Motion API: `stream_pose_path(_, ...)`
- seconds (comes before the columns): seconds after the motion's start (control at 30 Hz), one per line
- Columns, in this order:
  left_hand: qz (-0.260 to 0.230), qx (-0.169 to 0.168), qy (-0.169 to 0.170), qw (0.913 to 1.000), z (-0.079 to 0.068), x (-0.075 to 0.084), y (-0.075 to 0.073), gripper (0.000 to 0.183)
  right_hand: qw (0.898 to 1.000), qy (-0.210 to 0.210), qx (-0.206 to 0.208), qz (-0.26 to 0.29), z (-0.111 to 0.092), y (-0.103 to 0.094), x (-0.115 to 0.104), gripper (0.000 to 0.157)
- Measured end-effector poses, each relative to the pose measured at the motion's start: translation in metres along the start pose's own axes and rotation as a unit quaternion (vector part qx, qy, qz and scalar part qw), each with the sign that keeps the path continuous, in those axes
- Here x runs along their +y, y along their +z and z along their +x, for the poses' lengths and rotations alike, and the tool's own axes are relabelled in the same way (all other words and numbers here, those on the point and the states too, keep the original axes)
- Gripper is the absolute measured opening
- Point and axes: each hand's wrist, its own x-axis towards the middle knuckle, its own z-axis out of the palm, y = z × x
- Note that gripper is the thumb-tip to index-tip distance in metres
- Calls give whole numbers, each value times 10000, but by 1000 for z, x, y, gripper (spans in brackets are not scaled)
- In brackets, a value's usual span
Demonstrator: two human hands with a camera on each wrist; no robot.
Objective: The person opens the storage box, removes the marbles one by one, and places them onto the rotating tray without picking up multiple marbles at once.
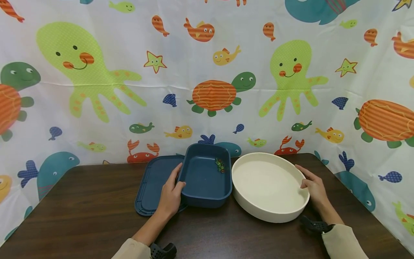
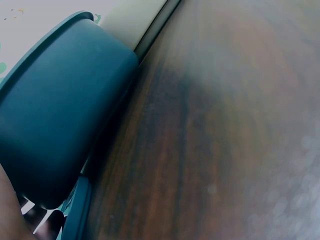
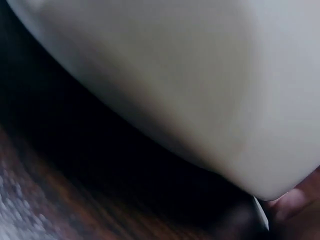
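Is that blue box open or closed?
Open: the blue box shows its inside, and the flat blue lid lies off it, to the left.

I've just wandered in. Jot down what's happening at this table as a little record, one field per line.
Surface: dark wooden table
Backdrop: white cloth printed with sea animals
Left hand: grip on the left side of the blue container
Right hand: grip on the right rim of the cream round dish
Blue container: open-topped, left of the dish
Contents: small, mostly green pieces, too small to identify
Cream round dish: wide, open-topped
Blue lid: left of the container, which partly hides it from the head camera
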Motion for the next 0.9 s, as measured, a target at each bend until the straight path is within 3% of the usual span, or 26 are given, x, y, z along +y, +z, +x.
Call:
stream_pose_path(0.33,7,-9,-56,10000,-3,1,-1,56,9998,85,-183,-31,-1,0,1,70)
stream_pose_path(0.5,532,139,419,9976,1,11,-7,53,9999,116,-116,-33,-2,1,1,70)
stream_pose_path(0.63,1367,497,979,9845,4,27,-10,52,9999,93,-77,-1,-1,3,0,70)
stream_pose_path(0.73,1855,592,1189,9736,8,42,-10,50,9999,107,-85,35,0,5,0,70)
stream_pose_path(0.9,2459,150,1071,9632,22,70,-5,44,9998,151,-63,92,1,3,-2,70)
